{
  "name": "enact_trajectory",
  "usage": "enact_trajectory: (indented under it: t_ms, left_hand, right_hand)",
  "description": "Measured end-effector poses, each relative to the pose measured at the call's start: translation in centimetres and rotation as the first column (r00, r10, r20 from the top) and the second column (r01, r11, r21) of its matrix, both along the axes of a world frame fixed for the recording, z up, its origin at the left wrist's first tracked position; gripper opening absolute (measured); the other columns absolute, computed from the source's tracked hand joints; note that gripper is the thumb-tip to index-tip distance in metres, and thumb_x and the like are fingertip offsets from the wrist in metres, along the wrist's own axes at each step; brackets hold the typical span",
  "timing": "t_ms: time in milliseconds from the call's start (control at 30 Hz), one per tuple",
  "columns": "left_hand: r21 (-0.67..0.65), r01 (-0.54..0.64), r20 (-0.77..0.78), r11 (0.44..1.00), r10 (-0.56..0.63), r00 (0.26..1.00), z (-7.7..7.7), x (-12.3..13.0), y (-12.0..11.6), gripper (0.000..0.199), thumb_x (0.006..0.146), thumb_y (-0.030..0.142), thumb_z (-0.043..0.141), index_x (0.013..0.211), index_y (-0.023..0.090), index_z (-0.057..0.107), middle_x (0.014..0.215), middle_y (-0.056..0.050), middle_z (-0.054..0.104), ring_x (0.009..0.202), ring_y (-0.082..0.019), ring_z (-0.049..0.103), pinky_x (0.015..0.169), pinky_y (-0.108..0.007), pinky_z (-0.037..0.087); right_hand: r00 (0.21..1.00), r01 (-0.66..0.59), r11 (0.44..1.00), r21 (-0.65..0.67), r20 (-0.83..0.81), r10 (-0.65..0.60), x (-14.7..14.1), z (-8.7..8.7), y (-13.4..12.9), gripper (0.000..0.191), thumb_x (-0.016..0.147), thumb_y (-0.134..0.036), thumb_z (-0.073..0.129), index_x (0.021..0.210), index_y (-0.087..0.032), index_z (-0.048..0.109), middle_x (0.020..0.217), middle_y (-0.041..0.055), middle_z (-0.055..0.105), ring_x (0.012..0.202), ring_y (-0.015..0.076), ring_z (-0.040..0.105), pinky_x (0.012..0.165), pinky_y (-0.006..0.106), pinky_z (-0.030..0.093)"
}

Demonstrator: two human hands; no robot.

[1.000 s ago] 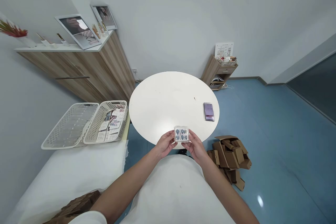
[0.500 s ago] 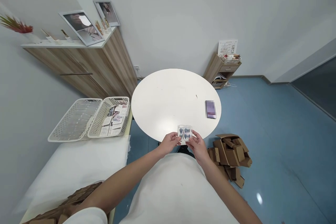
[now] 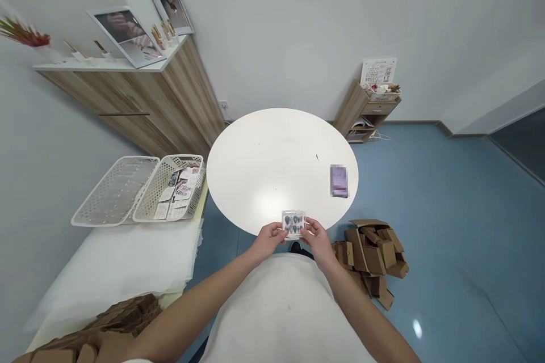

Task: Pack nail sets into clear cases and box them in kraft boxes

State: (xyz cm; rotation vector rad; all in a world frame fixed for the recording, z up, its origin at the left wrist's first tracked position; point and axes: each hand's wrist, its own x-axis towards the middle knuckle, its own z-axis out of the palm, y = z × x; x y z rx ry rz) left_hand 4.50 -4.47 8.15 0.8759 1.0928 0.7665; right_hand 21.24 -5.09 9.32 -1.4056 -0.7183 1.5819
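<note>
Taking the table as the clock face, with twelve at the far wall, a wood-grain cabinet (image 3: 140, 91) stands at ten o'clock. On its white top are one red-and-green plant (image 3: 29, 37) in a white vase and two framed photographs (image 3: 126, 38), with slim gold-coloured sticks in small white holders around them, too small to count. At nine o'clock two white perforated baskets sit side by side: the left basket (image 3: 96, 224) contains clear plastic pieces, the right basket (image 3: 193, 198) printed cards. Thin white sheets (image 3: 123, 266) lie at eight, and a pile of brown cardboard (image 3: 123, 317) between seven and eight. One wall socket (image 3: 223, 104) shows at eleven.

The oval white table (image 3: 272, 147) carries a few dark specks and a bright glare near its front edge. At its six o'clock edge is one clear case of false nails (image 3: 293, 224), set in two rows too small to count surely. The left hand (image 3: 267, 240) pinches its left side between thumb and fingers; the right hand (image 3: 320, 243) pinches its right side likewise. Whether the case touches the tabletop, I cannot tell.

One purple rectangular item (image 3: 339, 181), its face pixelated, lies at three o'clock. One small wooden side cabinet (image 3: 351, 110) stands at two, topped by one white basket (image 3: 385, 95) and one printed sheet (image 3: 378, 71). A heap of open cardboard boxes (image 3: 377, 258) lies at four on the blue floor (image 3: 460, 210).
</note>
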Motion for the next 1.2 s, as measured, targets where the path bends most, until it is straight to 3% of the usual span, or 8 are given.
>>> enact_trajectory:
  t_ms: [267,467,600,700,800,1000,1200]
  left_hand:
    - [-0.03,-0.004,-0.085,1.0,0.001,0.996,0.6,3.8,2.1,0.04,0.066,0.046,0.063,0.09,0.015,0.06,0.06,-0.001,0.059,0.056,-0.013,0.054,0.059,-0.025,0.041]
    - [-0.019,-0.06,-0.119,0.998,0.057,0.991,0.4,6.3,2.9,0.035,0.066,0.045,0.063,0.084,0.016,0.059,0.059,0.001,0.057,0.047,-0.008,0.044,0.05,-0.021,0.035]
    - [-0.028,-0.142,-0.184,0.99,0.134,0.974,-0.2,6.8,2.7,0.041,0.069,0.043,0.061,0.1,0.016,0.056,0.064,0.0,0.059,0.057,-0.011,0.051,0.06,-0.024,0.04]
    - [0.02,-0.221,-0.245,0.975,0.219,0.944,-0.3,6.2,2.6,0.049,0.071,0.04,0.06,0.114,0.018,0.05,0.088,-0.006,0.062,0.075,-0.014,0.056,0.072,-0.027,0.041]
    - [0.063,-0.254,-0.309,0.965,0.261,0.915,0.0,5.3,2.6,0.048,0.073,0.039,0.058,0.116,0.022,0.05,0.111,-0.008,0.054,0.085,-0.015,0.054,0.076,-0.028,0.042]
    - [0.074,-0.243,-0.305,0.967,0.254,0.918,-0.3,2.9,3.3,0.045,0.075,0.036,0.057,0.117,0.023,0.051,0.111,-0.009,0.052,0.089,-0.016,0.053,0.077,-0.029,0.044]
    - [0.028,-0.347,-0.336,0.937,0.336,0.88,-2.5,-2.8,4.6,0.046,0.078,0.037,0.052,0.122,0.025,0.045,0.113,-0.007,0.047,0.093,-0.015,0.051,0.074,-0.027,0.047]
  right_hand:
    - [1.0,-0.009,0.999,-0.046,-0.015,0.008,4.2,0.0,2.3,0.048,0.058,-0.038,0.07,0.101,-0.022,0.054,0.091,0.0039,0.062,0.082,0.0178,0.06,0.071,0.032,0.048]
    - [0.997,-0.077,0.996,-0.043,0.021,0.078,6.4,-1.3,4.2,0.05,0.056,-0.038,0.071,0.1,-0.022,0.053,0.085,0.0014,0.06,0.069,0.0146,0.059,0.069,0.032,0.047]
    - [0.992,-0.123,0.989,-0.081,0.005,0.124,6.6,-2.2,5.0,0.057,0.058,-0.037,0.069,0.109,-0.025,0.047,0.085,0.0001,0.058,0.069,0.0143,0.059,0.068,0.032,0.047]
    - [0.991,-0.136,0.985,-0.102,0.002,0.137,6.2,-2.6,5.6,0.058,0.059,-0.036,0.068,0.111,-0.027,0.045,0.088,-0.0001,0.057,0.072,0.0142,0.059,0.07,0.032,0.047]
    - [0.988,-0.148,0.981,-0.128,0.024,0.152,5.7,-2.7,6.5,0.052,0.061,-0.036,0.067,0.107,-0.026,0.046,0.09,0.0007,0.057,0.075,0.0149,0.059,0.072,0.032,0.046]
    - [0.972,-0.223,0.967,-0.124,0.05,0.231,2.8,-2.9,8.5,0.039,0.064,-0.036,0.065,0.096,-0.023,0.046,0.091,0.0021,0.058,0.075,0.0153,0.059,0.073,0.033,0.045]
    - [0.941,-0.307,0.95,-0.062,0.126,0.313,-4.4,-3.6,10.3,0.037,0.069,-0.035,0.06,0.1,-0.022,0.046,0.101,0.0055,0.056,0.086,0.0167,0.057,0.078,0.035,0.044]
